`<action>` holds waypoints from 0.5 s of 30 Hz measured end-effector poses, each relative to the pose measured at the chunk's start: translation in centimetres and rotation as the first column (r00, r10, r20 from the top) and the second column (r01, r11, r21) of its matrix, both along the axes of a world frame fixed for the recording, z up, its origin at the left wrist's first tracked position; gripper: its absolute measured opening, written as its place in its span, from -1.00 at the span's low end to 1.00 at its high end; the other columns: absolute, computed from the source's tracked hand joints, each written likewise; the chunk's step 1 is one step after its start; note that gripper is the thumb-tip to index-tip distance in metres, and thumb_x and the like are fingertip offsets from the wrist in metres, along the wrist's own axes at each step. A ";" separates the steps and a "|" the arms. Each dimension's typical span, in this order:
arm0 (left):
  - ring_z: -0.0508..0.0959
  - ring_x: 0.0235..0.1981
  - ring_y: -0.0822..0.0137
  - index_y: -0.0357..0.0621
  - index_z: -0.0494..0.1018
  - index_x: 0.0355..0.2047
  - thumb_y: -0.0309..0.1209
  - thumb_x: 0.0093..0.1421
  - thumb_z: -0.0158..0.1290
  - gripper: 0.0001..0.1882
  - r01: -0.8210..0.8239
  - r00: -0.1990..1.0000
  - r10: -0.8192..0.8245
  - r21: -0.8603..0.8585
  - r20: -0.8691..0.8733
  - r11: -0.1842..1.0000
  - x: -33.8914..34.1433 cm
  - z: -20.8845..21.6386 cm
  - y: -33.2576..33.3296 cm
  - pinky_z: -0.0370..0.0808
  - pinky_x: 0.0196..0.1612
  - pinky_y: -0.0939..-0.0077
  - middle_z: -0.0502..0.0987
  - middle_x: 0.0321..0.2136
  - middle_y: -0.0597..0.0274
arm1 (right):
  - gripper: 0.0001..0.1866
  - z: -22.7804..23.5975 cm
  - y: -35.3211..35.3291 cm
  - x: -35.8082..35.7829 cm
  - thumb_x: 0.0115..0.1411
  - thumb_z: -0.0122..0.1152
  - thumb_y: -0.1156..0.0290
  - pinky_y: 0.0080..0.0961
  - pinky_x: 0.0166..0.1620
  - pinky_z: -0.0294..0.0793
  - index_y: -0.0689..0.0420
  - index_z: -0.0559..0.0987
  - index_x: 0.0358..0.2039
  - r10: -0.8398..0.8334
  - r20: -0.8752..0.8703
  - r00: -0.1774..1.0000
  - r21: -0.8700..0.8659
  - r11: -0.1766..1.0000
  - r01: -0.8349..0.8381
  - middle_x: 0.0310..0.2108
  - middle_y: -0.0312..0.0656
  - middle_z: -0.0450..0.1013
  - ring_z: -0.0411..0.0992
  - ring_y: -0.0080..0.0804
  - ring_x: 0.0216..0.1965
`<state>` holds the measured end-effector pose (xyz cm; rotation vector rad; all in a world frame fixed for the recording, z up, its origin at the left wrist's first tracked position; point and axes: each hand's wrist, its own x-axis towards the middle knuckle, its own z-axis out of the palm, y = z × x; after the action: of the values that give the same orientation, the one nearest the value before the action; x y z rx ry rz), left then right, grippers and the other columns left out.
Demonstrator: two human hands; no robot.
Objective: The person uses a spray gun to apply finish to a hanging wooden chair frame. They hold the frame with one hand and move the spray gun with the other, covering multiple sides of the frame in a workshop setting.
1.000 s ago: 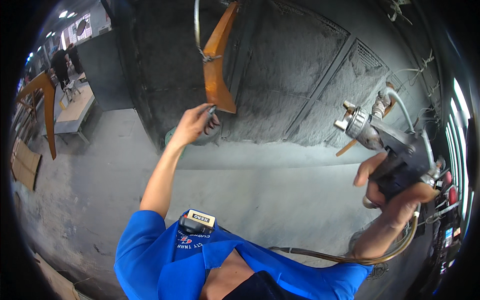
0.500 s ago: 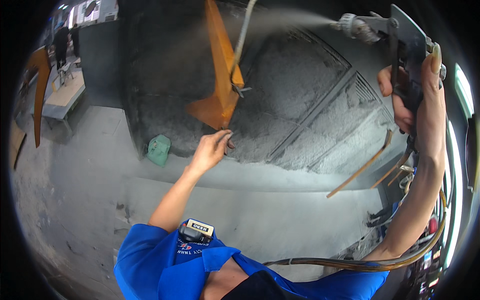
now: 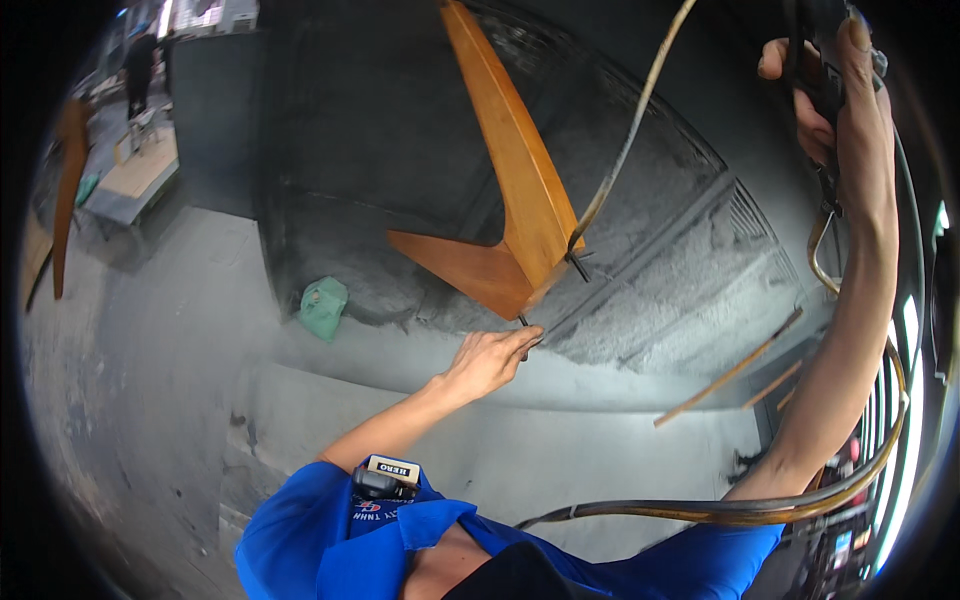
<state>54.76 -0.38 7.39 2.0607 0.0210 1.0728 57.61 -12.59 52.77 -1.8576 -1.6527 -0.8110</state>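
Note:
An orange-brown, V-shaped wooden piece, like a furniture leg, hangs from a long, thin hook in front of a dark panel. Below its lower corner, my left hand is closed, fingers pinching a short dark pin that sticks out of the wood. My right hand is raised at the upper right, wrapped round the grip of a spray gun. The gun's upper part and nozzle lie outside the picture. No spray shows in the air now.
Brown and dark hoses loop across my right arm. A green bag lies by the panel's foot. Thin wooden strips stand at the right. Far left are another hanging wooden piece, a low table and a person.
The wooden piece has swung right and turned, showing more of its broad face; my left hand moved right and lower with it. My right hand rose with the gun, and the spray mist is gone.

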 end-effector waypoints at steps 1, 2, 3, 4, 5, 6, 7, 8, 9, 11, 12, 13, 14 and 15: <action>0.69 -0.40 0.11 -0.21 0.53 0.05 -0.54 0.27 0.07 -0.67 0.000 1.000 0.000 0.016 0.011 1.000 0.7 0.1 -0.1 0.59 -0.34 0.27 0.67 -0.39 0.05 | -0.30 0.8 -0.8 0.9 0.47 -0.29 -0.19 -0.66 -0.54 0.25 0.20 0.60 -0.05 -0.028 0.032 0.999 -0.070 0.997 0.030 -0.62 -0.37 0.36 0.27 -0.66 -0.67; 0.69 -0.42 0.10 -0.19 0.53 0.05 -0.54 0.26 0.08 -0.67 0.016 1.000 -0.016 0.020 0.007 1.000 1.1 0.0 -0.2 0.58 -0.36 0.26 0.67 -0.40 0.06 | -0.34 -0.5 -1.8 2.2 0.48 -0.27 -0.13 -0.64 -0.52 0.31 0.21 0.56 0.02 -0.117 0.132 0.984 0.080 0.991 0.107 -0.55 -0.30 0.45 0.33 -0.61 -0.65; 0.68 -0.43 0.10 -0.18 0.53 0.04 -0.54 0.26 0.09 -0.67 0.012 1.000 -0.013 0.032 0.025 0.999 1.6 -0.1 -0.4 0.58 -0.37 0.26 0.67 -0.42 0.07 | -0.33 -1.2 -3.0 3.2 0.46 -0.25 -0.16 -0.64 -0.53 0.31 0.22 0.56 0.02 -0.174 0.215 0.961 0.161 0.977 0.141 -0.55 -0.28 0.46 0.34 -0.60 -0.65; 0.68 -0.45 0.09 -0.17 0.53 0.04 -0.54 0.26 0.09 -0.67 0.019 0.999 -0.020 0.032 0.026 0.999 2.1 -0.2 -0.3 0.58 -0.39 0.26 0.66 -0.44 0.08 | -0.32 -2.1 -4.9 3.6 0.44 -0.23 -0.18 -0.63 -0.54 0.31 0.22 0.56 0.01 -0.150 0.175 0.973 0.098 0.986 0.135 -0.56 -0.27 0.46 0.34 -0.59 -0.66; 0.67 -0.47 0.08 -0.16 0.53 0.04 -0.54 0.26 0.10 -0.68 0.020 0.999 -0.021 0.029 0.028 0.999 2.5 -0.3 -0.3 0.57 -0.40 0.26 0.66 -0.46 0.09 | -0.30 -3.2 -6.8 3.7 0.42 -0.21 -0.20 -0.63 -0.55 0.31 0.23 0.56 0.01 -0.130 0.201 0.971 0.086 0.990 0.115 -0.56 -0.25 0.47 0.35 -0.58 -0.66; 0.67 -0.49 0.06 -0.16 0.53 0.03 -0.53 0.26 0.10 -0.68 0.006 1.000 -0.006 0.038 0.008 0.999 2.8 -0.4 -0.4 0.57 -0.41 0.25 0.65 -0.50 0.09 | -0.29 -4.5 -8.8 3.2 0.40 -0.19 -0.23 -0.62 -0.56 0.31 0.24 0.56 0.01 -0.128 0.195 0.972 0.055 0.991 0.119 -0.57 -0.23 0.47 0.35 -0.57 -0.67; 0.67 -0.49 0.06 -0.16 0.53 0.03 -0.53 0.26 0.10 -0.69 0.015 0.999 -0.016 0.026 0.028 1.000 3.1 -0.5 -0.6 0.57 -0.41 0.24 0.65 -0.50 0.09 | -0.27 -5.8 -10.9 2.4 0.38 -0.17 -0.25 -0.62 -0.57 0.31 0.24 0.55 0.01 -0.098 0.112 0.989 -0.012 0.995 0.100 -0.58 -0.22 0.48 0.36 -0.56 -0.67; 0.67 -0.49 0.06 -0.16 0.53 0.03 -0.52 0.26 0.10 -0.69 0.021 0.999 -0.022 0.012 0.036 1.000 3.4 -0.5 -0.8 0.57 -0.41 0.24 0.65 -0.50 0.08 | -0.25 -7.3 -13.1 1.3 0.36 -0.15 -0.27 -0.61 -0.58 0.31 0.25 0.55 0.01 -0.114 0.079 0.990 -0.031 0.993 0.117 -0.58 -0.20 0.48 0.36 -0.55 -0.67; 0.67 -0.48 0.06 -0.16 0.53 0.02 -0.52 0.27 0.10 -0.70 0.026 0.998 -0.026 0.006 0.058 1.000 3.9 -0.4 -1.1 0.57 -0.40 0.24 0.65 -0.50 0.08 | -0.23 -8.7 -15.3 0.1 0.34 -0.13 -0.29 -0.61 -0.59 0.31 0.25 0.55 0.00 -0.183 0.058 0.981 -0.028 0.982 0.185 -0.59 -0.18 0.48 0.37 -0.54 -0.68; 0.68 -0.46 0.06 -0.16 0.53 0.06 -0.51 0.28 0.08 -0.67 0.040 0.999 -0.040 -0.007 0.006 0.999 4.7 -0.3 -1.9 0.59 -0.36 0.25 0.66 -0.48 0.06 | -0.20 -11.7 -19.9 -2.5 0.30 -0.08 -0.34 -0.60 -0.61 0.31 0.26 0.55 0.00 -0.157 -0.075 0.985 -0.150 0.978 0.145 -0.60 -0.15 0.49 0.38 -0.52 -0.69; 0.68 -0.45 0.06 -0.16 0.53 0.07 -0.51 0.29 0.07 -0.66 0.037 0.999 -0.037 -0.004 0.008 0.999 5.0 -0.3 -2.0 0.59 -0.34 0.25 0.66 -0.48 0.06 | -0.18 -13.3 -22.1 -3.8 0.28 -0.06 -0.36 -0.59 -0.62 0.30 0.27 0.54 0.00 -0.140 -0.108 0.984 -0.199 0.973 0.117 -0.61 -0.13 0.50 0.38 -0.51 -0.69; 0.69 -0.44 0.06 -0.16 0.52 0.08 -0.51 0.29 0.06 -0.65 0.029 1.000 -0.029 -0.005 0.009 1.000 5.4 -0.2 -2.2 0.60 -0.33 0.26 0.66 -0.47 0.05 | -0.16 -15.2 -24.2 -4.7 0.26 -0.04 -0.39 -0.59 -0.63 0.30 0.27 0.54 -0.01 -0.143 -0.091 0.985 -0.212 0.970 0.122 -0.61 -0.11 0.50 0.39 -0.50 -0.70; 0.70 -0.43 0.08 -0.20 0.51 0.10 -0.51 0.30 0.05 -0.64 0.008 1.000 -0.008 0.010 -0.030 1.000 5.8 -0.3 -2.7 0.61 -0.30 0.28 0.67 -0.48 0.06 | -0.13 -17.3 -26.6 -5.2 0.24 -0.02 -0.41 -0.58 -0.64 0.30 0.28 0.54 -0.01 -0.161 -0.161 0.974 -0.196 0.972 0.128 -0.62 -0.10 0.51 0.39 -0.49 -0.70; 0.69 -0.45 0.07 -0.17 0.52 0.10 -0.47 0.32 0.05 -0.66 -0.021 1.000 0.021 0.007 0.002 1.000 6.0 -0.5 -3.2 0.60 -0.32 0.26 0.65 -0.51 0.07 | -0.11 -19.6 -28.9 -5.5 0.22 0.00 -0.43 -0.58 -0.65 0.30 0.28 0.54 -0.01 -0.166 -0.314 0.935 -0.131 0.983 0.130 -0.62 -0.08 0.51 0.40 -0.48 -0.70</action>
<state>60.74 -3.61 6.89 2.0701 0.0381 1.0894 52.07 -41.45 33.15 -2.0822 -1.3867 -0.4473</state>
